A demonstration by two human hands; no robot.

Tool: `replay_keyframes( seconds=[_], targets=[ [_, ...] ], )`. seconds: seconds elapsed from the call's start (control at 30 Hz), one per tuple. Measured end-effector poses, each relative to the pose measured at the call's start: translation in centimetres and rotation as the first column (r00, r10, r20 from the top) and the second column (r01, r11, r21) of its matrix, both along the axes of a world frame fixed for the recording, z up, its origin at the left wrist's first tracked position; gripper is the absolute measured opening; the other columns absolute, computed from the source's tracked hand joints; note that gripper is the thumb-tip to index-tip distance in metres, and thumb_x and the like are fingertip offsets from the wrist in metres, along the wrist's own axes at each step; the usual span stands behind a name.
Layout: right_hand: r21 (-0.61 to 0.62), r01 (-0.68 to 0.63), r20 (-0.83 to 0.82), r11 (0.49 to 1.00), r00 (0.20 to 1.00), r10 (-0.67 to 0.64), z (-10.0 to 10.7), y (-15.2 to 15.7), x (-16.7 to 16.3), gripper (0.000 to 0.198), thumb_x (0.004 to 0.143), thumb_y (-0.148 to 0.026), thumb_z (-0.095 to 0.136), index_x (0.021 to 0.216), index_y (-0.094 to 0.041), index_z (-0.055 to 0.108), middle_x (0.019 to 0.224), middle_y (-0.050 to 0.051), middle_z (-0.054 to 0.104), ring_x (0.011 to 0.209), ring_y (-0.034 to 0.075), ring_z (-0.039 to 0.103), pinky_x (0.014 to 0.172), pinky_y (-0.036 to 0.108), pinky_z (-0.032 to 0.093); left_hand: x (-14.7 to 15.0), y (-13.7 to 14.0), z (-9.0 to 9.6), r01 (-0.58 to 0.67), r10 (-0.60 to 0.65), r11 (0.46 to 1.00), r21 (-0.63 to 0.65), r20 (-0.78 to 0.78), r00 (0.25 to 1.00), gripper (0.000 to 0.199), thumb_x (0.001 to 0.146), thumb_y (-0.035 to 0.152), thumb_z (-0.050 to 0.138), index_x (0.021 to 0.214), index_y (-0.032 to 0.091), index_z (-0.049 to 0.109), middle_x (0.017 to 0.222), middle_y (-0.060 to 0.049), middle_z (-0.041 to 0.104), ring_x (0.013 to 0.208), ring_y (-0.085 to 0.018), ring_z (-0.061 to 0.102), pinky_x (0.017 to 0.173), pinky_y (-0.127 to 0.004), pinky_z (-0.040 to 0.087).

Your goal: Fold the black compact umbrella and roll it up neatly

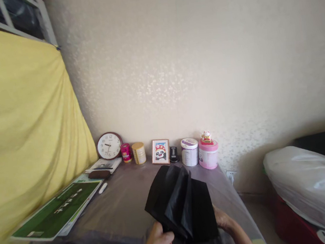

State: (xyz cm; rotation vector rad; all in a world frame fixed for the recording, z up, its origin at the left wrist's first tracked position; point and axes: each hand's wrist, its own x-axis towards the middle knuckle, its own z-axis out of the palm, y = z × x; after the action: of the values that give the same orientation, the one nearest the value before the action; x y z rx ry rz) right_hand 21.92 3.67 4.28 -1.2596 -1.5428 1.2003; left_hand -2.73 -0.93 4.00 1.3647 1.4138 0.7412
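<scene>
A black folding umbrella point(179, 204) is held above the near part of the table, its canopy partly gathered in loose folds. My left hand point(158, 238) is closed in a fist around its handle, below the canopy, with the thumb on top. At the canopy's right edge, my right hand point(222, 218) touches a flat panel of the black cloth. The fingers of that hand are hidden behind the cloth, so their grip does not show. Most of the handle is covered by my left hand.
On the table point(117, 217), a clock point(109, 145), pink tin point(126, 152), yellow can point(139, 153), panda picture point(160, 152), white tub point(190, 152) and pink tub point(208, 156) line the wall. A green book point(60, 208) lies left, near a yellow curtain point(23, 114).
</scene>
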Motion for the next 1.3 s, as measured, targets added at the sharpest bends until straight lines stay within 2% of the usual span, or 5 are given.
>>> replay_keyframes(
  seconds=[0.2, 0.37, 0.67, 1.03, 1.3],
  targets=[
    [-0.266, -0.076, 0.219, 0.961, 0.966, 0.137, -1.6, -0.6, 2.1, 0.008, 0.063, -0.019, 0.049, 0.063, -0.017, 0.057, 0.043, -0.006, 0.049, 0.037, 0.007, 0.043, 0.037, 0.016, 0.032, 1.4, 1.0, -0.6, 0.027, 0.014, 0.993, 0.119, -0.325, 0.946, 0.057, 0.068, 0.006, 0.046, 0.123, 0.019, 0.040, 0.093, -0.004, 0.065, 0.080, -0.017, 0.064, 0.067, -0.025, 0.048],
    [-0.245, 0.032, 0.341, 0.969, 0.938, 0.055, -2.9, -2.2, 4.8, 0.010, 0.068, -0.025, 0.047, 0.064, -0.019, 0.053, 0.041, -0.005, 0.051, 0.037, 0.010, 0.047, 0.038, 0.019, 0.035, 2.4, 0.9, -1.4, 0.068, 0.050, 0.982, 0.177, -0.587, 0.808, 0.078, 0.064, -0.004, 0.046, 0.137, 0.010, 0.022, 0.128, -0.019, 0.045, 0.103, -0.026, 0.057, 0.085, -0.033, 0.042],
    [0.318, 0.330, 0.282, 0.889, 0.862, -0.421, 1.4, -2.4, 3.6, 0.034, 0.073, -0.047, 0.048, 0.084, -0.020, 0.065, 0.080, 0.007, 0.069, 0.070, 0.021, 0.065, 0.067, 0.031, 0.051, 0.9, 0.7, -1.4, 0.209, -0.081, 0.971, 0.116, -0.662, 0.745, 0.081, 0.072, 0.013, 0.051, 0.141, 0.012, 0.008, 0.142, -0.017, 0.031, 0.107, -0.024, 0.056, 0.088, -0.029, 0.043],
    [-0.009, 0.384, 0.146, 0.923, 0.914, -0.379, 4.5, 0.0, -5.0, 0.053, 0.076, -0.056, 0.049, 0.109, -0.015, 0.053, 0.069, 0.002, 0.059, 0.046, 0.013, 0.060, 0.036, 0.023, 0.047, 1.4, -0.5, -2.4, 0.215, -0.074, 0.953, 0.215, -0.520, 0.851, 0.084, 0.067, 0.005, 0.044, 0.141, 0.013, 0.005, 0.146, -0.012, 0.025, 0.124, -0.016, 0.041, 0.101, -0.023, 0.033],
    [-0.158, 0.325, 0.087, 0.933, 0.945, -0.315, 4.3, 2.9, -4.9, 0.013, 0.071, -0.022, 0.054, 0.081, -0.017, 0.058, 0.053, -0.006, 0.052, 0.042, 0.008, 0.053, 0.043, 0.020, 0.046, 2.6, -0.9, -2.2, 0.213, -0.048, 0.960, 0.182, -0.640, 0.767, 0.085, 0.068, 0.002, 0.041, 0.141, 0.015, -0.001, 0.145, -0.017, 0.025, 0.100, -0.020, 0.059, 0.082, -0.026, 0.044]
  ],
)
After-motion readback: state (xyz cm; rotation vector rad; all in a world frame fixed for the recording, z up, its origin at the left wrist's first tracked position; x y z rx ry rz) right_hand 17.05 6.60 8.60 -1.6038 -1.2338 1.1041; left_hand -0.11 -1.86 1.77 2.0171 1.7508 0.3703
